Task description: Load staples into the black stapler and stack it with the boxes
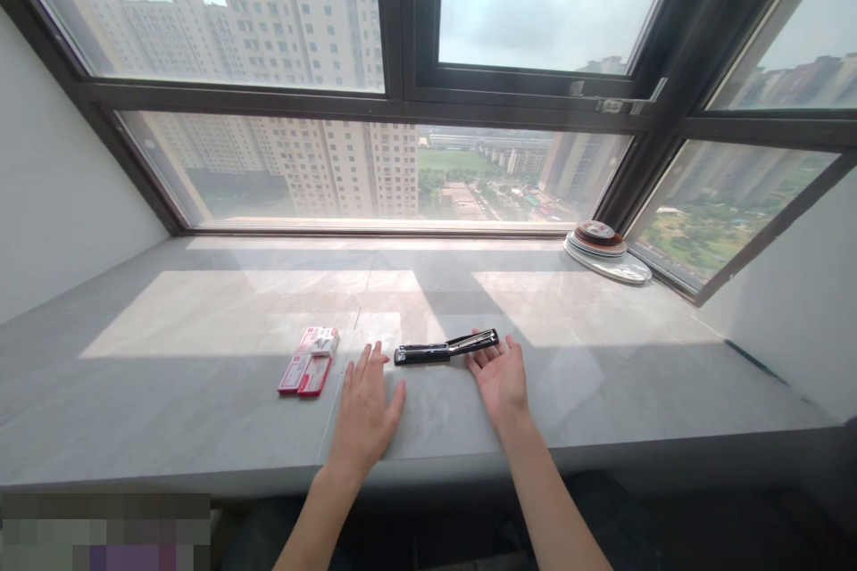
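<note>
A black stapler (423, 353) lies unfolded on the grey stone sill, its metal magazine showing along the right-hand part. Under and around that right end is my right hand (501, 379), palm turned up, fingers partly hidden behind the stapler as they hold it. My left hand (367, 406) is open just left of the stapler, back of the hand up and fingers apart, with nothing in it. To the left of that hand lie several small red-and-white boxes (313, 366), close together.
A stack of plates or round lids (599, 243) sits in the far right corner of the sill (220, 410). Dark-framed windows (395, 107) rise behind it, and white walls (60, 161) flank both sides. The sill's front edge runs beneath my wrists.
</note>
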The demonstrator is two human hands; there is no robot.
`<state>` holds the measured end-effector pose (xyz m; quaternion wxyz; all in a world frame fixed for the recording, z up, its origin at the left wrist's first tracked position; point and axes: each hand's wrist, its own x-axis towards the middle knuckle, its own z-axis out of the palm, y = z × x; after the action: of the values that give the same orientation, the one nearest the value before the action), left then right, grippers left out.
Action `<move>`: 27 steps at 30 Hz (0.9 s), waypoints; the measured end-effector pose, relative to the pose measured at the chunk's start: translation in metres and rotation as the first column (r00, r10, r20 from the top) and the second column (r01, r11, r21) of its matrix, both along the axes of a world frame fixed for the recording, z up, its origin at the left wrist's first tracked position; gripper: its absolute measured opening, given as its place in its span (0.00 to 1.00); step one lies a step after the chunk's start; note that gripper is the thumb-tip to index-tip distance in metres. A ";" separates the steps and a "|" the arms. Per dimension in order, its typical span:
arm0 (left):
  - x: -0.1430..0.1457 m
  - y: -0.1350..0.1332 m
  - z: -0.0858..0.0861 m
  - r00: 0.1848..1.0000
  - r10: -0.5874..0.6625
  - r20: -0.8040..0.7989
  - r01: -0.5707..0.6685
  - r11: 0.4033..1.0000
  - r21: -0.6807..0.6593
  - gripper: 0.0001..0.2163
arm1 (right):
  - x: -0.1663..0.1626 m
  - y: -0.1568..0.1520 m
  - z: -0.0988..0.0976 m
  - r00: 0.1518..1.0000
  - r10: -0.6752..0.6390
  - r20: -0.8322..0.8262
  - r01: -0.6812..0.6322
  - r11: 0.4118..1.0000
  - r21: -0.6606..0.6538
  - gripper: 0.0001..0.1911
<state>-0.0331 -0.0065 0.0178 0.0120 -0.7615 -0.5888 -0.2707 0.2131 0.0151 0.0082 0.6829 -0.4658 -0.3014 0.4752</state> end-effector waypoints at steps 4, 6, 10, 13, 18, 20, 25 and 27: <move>-0.029 -0.010 0.000 0.916 0.399 -0.031 -0.397 0.916 0.065 0.25 | 0.016 -0.041 -0.001 0.998 0.059 0.009 -0.059 0.998 -0.038 0.23; -0.043 -0.019 -0.004 0.876 0.477 -0.072 -0.475 0.879 0.049 0.24 | 0.020 -0.059 -0.001 0.998 0.061 -0.006 -0.061 0.995 -0.077 0.27; -0.051 -0.031 -0.007 0.944 0.322 -0.066 -0.324 0.946 -0.014 0.18 | 0.018 -0.074 -0.001 0.953 0.204 0.225 -0.154 0.962 -0.224 0.30; -0.034 -0.032 -0.001 0.997 0.043 0.060 -0.037 0.994 -0.103 0.15 | 0.003 -0.069 0.003 0.800 0.404 0.445 -0.278 0.905 -0.321 0.25; 0.014 -0.019 0.009 0.961 -0.205 0.187 0.231 0.964 -0.132 0.18 | -0.018 -0.045 0.021 0.647 0.622 0.441 -0.471 0.781 -0.409 0.25; 0.026 -0.014 0.010 0.945 -0.240 0.223 0.274 0.952 -0.138 0.19 | -0.014 -0.037 0.024 0.639 0.611 0.467 -0.473 0.791 -0.388 0.24; 0.024 -0.009 0.009 0.910 -0.265 0.318 0.326 0.932 -0.157 0.19 | 0.020 -0.031 0.020 0.546 0.585 0.599 -0.348 0.809 -0.473 0.23; 0.020 -0.009 0.008 0.904 -0.261 0.340 0.327 0.933 -0.153 0.21 | 0.031 -0.032 0.020 0.479 0.559 0.677 -0.261 0.827 -0.498 0.22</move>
<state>-0.0129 -0.0158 0.0260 -0.2020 -0.7861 -0.4859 -0.3243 0.2444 -0.0172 0.0285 0.2484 -0.6462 -0.5951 0.4081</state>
